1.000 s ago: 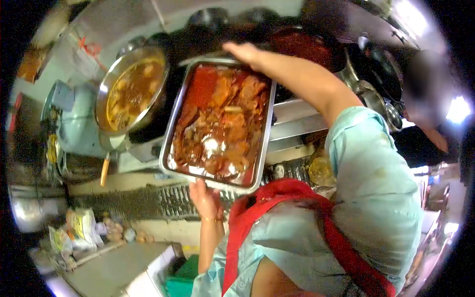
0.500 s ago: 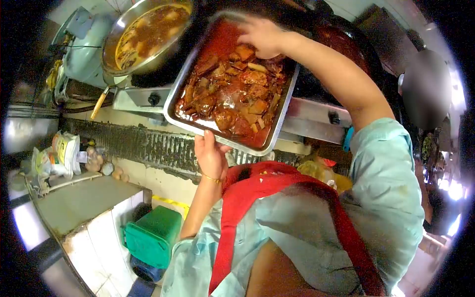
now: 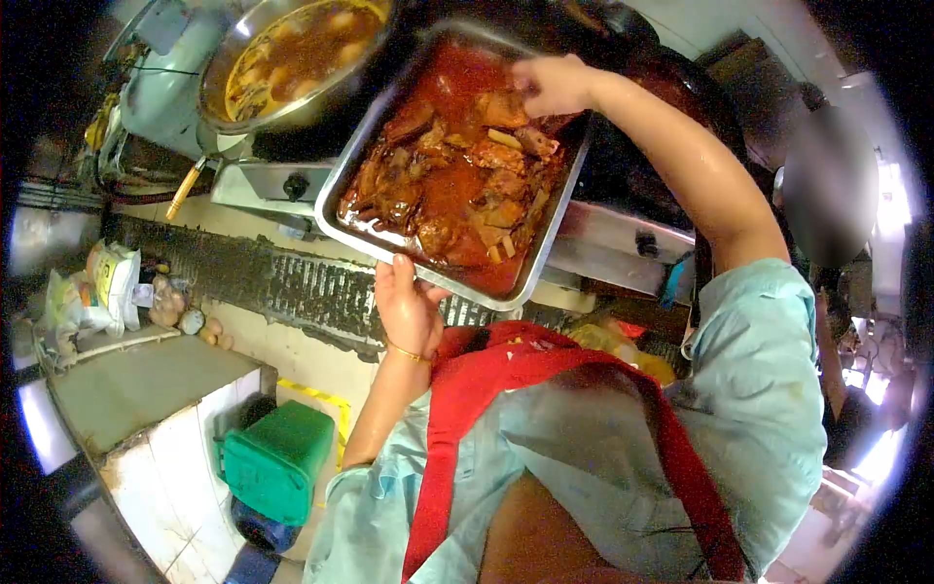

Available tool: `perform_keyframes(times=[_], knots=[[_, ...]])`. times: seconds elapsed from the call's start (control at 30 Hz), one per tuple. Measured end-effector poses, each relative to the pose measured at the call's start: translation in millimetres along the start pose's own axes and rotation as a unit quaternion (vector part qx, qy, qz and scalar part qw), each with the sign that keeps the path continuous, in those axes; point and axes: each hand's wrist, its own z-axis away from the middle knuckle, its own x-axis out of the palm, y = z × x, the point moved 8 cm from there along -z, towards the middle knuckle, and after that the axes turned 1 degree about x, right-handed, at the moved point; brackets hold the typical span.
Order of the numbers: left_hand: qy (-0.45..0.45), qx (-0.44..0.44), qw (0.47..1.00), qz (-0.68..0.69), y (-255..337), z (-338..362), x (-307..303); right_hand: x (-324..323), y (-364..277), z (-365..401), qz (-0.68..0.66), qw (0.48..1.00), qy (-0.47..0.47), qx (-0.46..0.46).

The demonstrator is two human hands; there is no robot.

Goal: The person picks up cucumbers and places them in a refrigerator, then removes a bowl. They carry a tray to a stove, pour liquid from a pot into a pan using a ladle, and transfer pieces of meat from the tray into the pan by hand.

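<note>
A rectangular metal tray holds pieces of food in dark red sauce. My left hand grips its near edge, thumb on the rim and the other fingers partly hidden below. Over the far right part of the food, my right hand is bent with its fingers drawn together at the pieces. What those fingers hold, if anything, is too small to make out.
A wide metal pan of brown broth and chunks stands at upper left, beside a wooden handle. Dark woks sit at upper right. Below left are a green bin and a ledge with bags. A person is partly visible at far right.
My right hand has moved right across the tray, from the sauce at the far side to the pieces near the right edge. Some pieces lie differently. My left hand still grips the tray.
</note>
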Motion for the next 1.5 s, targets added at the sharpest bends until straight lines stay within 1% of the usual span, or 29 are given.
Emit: perform_keyframes(times=[0.03, 0.1, 0.13, 0.2, 0.27, 0.3, 0.33, 0.43, 0.47, 0.5, 0.57, 0.6, 0.63, 0.7, 0.73, 0.77, 0.8, 0.83, 0.87, 0.93, 0.97, 1.0, 1.03, 1.07, 1.1, 1.17, 1.27, 1.4, 1.5], knots=[[0.001, 0.0, 1.0, 0.003, 1, 1, 1, 2, -3, 2, -0.029, 0.999, -0.008, -0.01], [0.003, 0.0, 1.0, 0.006, 3, 3, 5, -6, -13, 14, -0.06, 0.998, 0.021, -0.027], [-0.014, -0.001, 1.0, 0.008, 2, 2, 4, -4, -8, 12, -0.089, 0.995, 0.038, -0.024], [0.011, -0.015, 1.0, 0.0, 5, 3, 8, 1, -2, 10, -0.149, 0.986, 0.075, -0.018], [0.03, -0.027, 0.999, -0.002, 9, 7, 14, 5, -1, 16, -0.209, 0.976, 0.058, 0.006], [0.022, -0.03, 0.999, -0.002, 7, 6, 12, 5, -4, 20, -0.239, 0.97, 0.048, 0.018], [0.015, -0.033, 0.999, -0.003, 4, 4, 7, 6, -3, 20, -0.143, 0.988, 0.046, 0.043], [0.008, -0.038, 0.999, -0.006, 3, 4, 5, 1, -14, 22, -0.059, 0.993, 0.091, 0.037], [0.007, -0.037, 0.999, -0.006, 3, 3, 6, -5, -25, 25, -0.08, 0.984, 0.157, -0.009], [0.007, -0.038, 0.999, -0.001, 2, 2, 4, -3, -29, 27, -0.097, 0.984, 0.152, -0.015], [0.002, -0.041, 0.999, 0.009, -2, 0, 3, -8, -40, 29, -0.049, 0.983, 0.172, -0.036], [0.004, -0.04, 0.999, 0.001, 5, 3, 12, -13, -39, 31, -0.036, 0.98, 0.191, -0.03], [-0.021, -0.03, 0.999, -0.006, -2, -1, 4, -24, -30, 38, -0.06, 0.975, 0.215, -0.008], [-0.026, -0.036, 0.999, -0.02, -5, -6, -1, -47, -12, 54, -0.11, 0.959, 0.261, 0.034], [-0.015, -0.041, 0.999, -0.022, -6, -5, -3, -56, 10, 64, -0.144, 0.94, 0.309, 0.023], [-0.006, -0.037, 0.998, -0.042, 0, -3, 1, -70, 29, 81, -0.128, 0.938, 0.311, 0.079], [-0.001, -0.036, 0.999, -0.035, 1, -4, 3, -71, 64, 90, -0.136, 0.935, 0.315, 0.094], [0.005, -0.035, 0.999, -0.028, 3, -4, 6, -73, 88, 106, -0.166, 0.932, 0.298, 0.119], [0.026, -0.043, 0.998, -0.035, 4, -3, 7, -82, 102, 130, -0.114, 0.932, 0.316, 0.14], [0.012, -0.041, 0.999, -0.029, 4, -4, 9, -74, 139, 167, 0.001, 0.931, 0.271, 0.243], [0.005, -0.04, 0.999, -0.025, 4, -5, 8, -64, 151, 183, 0.03, 0.933, 0.198, 0.298], [0.003, -0.039, 0.999, -0.034, 2, -6, 6, -50, 161, 196, 0.064, 0.932, 0.174, 0.311], [0.0, -0.041, 0.998, -0.038, 2, -7, 5, -27, 175, 207, 0.031, 0.933, 0.095, 0.346], [-0.002, -0.043, 0.998, -0.04, 2, -7, 5, -7, 194, 217, 0.185, 0.923, 0.184, 0.283], [-0.004, -0.045, 0.998, -0.044, 2, -8, 4, 5, 192, 223, 0.204, 0.919, 0.093, 0.325], [-0.014, -0.038, 0.998, -0.039, -1, -10, 2, 24, 192, 230, 0.231, 0.909, 0.058, 0.343], [-0.016, -0.048, 0.998, -0.039, 0, -10, 3, 39, 192, 233, 0.222, 0.909, 0.033, 0.352], [-0.032, -0.048, 0.998, -0.037, 3, -9, 5, 47, 188, 223, 0.253, 0.905, -0.016, 0.341], [-0.037, -0.061, 0.997, -0.018, 0, -10, 2, 16, 169, 206, 0.189, 0.92, 0.05, 0.341]])
